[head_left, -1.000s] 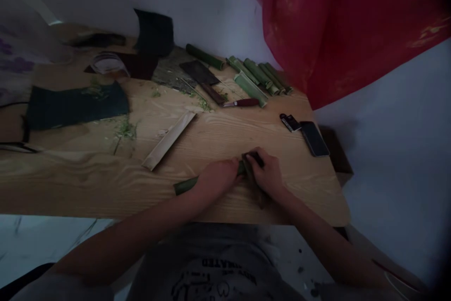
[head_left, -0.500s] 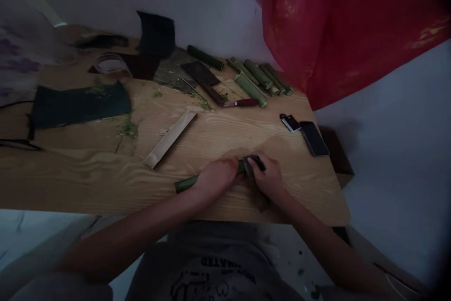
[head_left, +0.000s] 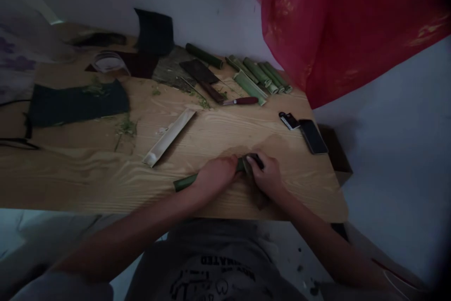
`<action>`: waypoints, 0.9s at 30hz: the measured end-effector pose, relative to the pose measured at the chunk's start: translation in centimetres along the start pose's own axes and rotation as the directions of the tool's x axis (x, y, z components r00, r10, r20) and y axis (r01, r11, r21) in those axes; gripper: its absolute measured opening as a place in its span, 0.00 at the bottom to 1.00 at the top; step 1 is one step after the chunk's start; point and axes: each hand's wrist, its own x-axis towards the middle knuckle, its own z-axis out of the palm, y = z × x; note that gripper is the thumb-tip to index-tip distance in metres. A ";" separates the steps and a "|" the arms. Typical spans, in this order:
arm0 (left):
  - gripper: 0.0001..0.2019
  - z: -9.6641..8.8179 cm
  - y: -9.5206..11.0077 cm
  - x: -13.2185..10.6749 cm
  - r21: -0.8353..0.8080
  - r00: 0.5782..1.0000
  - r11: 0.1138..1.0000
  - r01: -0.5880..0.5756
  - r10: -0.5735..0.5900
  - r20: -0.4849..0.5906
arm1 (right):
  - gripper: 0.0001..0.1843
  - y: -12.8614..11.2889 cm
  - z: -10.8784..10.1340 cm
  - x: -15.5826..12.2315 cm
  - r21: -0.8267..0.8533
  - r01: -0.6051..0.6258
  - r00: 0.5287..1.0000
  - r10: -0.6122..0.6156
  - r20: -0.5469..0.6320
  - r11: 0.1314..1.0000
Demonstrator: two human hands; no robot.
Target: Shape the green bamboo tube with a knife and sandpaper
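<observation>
A green bamboo tube (head_left: 185, 182) lies aslant near the table's front edge. My left hand (head_left: 216, 175) is wrapped over its middle, with the left end sticking out. Close beside it, my right hand (head_left: 268, 175) grips a dark brown piece of sandpaper (head_left: 257, 194) folded around the bamboo's right part. The thumb presses on top of the sheet, and its lower flap hangs toward the table edge. The bamboo's right end is hidden under the sandpaper and fingers.
A split bamboo strip (head_left: 169, 137) lies left of my hands. Behind are a red-handled knife (head_left: 243, 101), a cleaver (head_left: 202, 75) and several bamboo pieces (head_left: 252, 86). A phone (head_left: 313, 136) is at right, a dark green sheet (head_left: 77, 106) at left. Red cloth (head_left: 338, 33) hangs upper right.
The view has shifted very slightly. Both hands keep their grip on the bamboo tube and sandpaper, with hardly any visible movement.
</observation>
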 end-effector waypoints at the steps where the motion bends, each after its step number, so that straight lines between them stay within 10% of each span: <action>1: 0.18 0.0 0.0 0.0 0.002 1.000 1.000 0.002 -0.002 -0.001 | 0.10 0.0 0.0 0.0 0.003 -0.002 1.000 0.002 -0.001 1.000; 27: 0.19 -0.3 0.1 -0.2 -0.003 1.000 1.000 0.024 -0.024 -0.007 | 0.10 0.1 0.4 -0.1 0.067 -0.022 0.999 0.025 -0.047 0.997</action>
